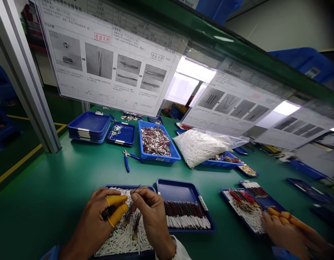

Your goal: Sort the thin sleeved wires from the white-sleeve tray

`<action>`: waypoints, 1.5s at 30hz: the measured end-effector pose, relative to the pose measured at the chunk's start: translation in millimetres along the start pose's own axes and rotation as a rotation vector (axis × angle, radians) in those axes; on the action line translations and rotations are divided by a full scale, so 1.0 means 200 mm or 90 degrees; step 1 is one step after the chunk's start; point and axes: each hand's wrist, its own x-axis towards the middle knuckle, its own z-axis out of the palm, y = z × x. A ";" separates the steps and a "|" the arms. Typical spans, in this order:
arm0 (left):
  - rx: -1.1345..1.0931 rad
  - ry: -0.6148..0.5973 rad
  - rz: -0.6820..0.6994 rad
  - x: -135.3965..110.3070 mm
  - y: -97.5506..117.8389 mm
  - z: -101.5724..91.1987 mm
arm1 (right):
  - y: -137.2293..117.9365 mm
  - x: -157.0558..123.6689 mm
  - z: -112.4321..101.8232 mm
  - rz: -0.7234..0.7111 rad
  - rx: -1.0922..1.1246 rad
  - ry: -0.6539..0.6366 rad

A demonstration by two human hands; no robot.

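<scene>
Head view: fine two-handed pinching

On the green workbench [48,202], the blue tray [129,187] of white-sleeved wires [123,238] lies beneath both hands. Over that tray, the right hand [152,213] pinches thin wire ends [136,190] narrowly; the left hand [93,224] curls, its yellow finger cots [117,215] beside a dark wire bunch [109,213], grip unclear.

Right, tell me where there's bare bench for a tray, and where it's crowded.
Bare green bench runs left of the white-sleeved wire tray, and in a band between the blue pliers and the front wire tray. Another patch sits right of that tray. Crowded: the back row around the bag of white sleeves, and the right, by a co-worker's hand.
</scene>
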 end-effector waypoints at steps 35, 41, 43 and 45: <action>0.001 0.040 0.040 -0.01 0.05 -0.02 | 0.05 -0.03 0.00 0.079 0.070 -0.034; -0.008 0.032 0.023 0.00 0.06 -0.03 | 0.04 -0.03 -0.01 0.099 0.087 -0.028; -0.010 0.031 0.012 0.00 0.06 -0.03 | 0.04 -0.02 -0.01 0.087 0.085 -0.013; -0.010 0.032 0.006 -0.01 0.06 -0.03 | 0.04 -0.02 -0.01 0.063 0.067 0.009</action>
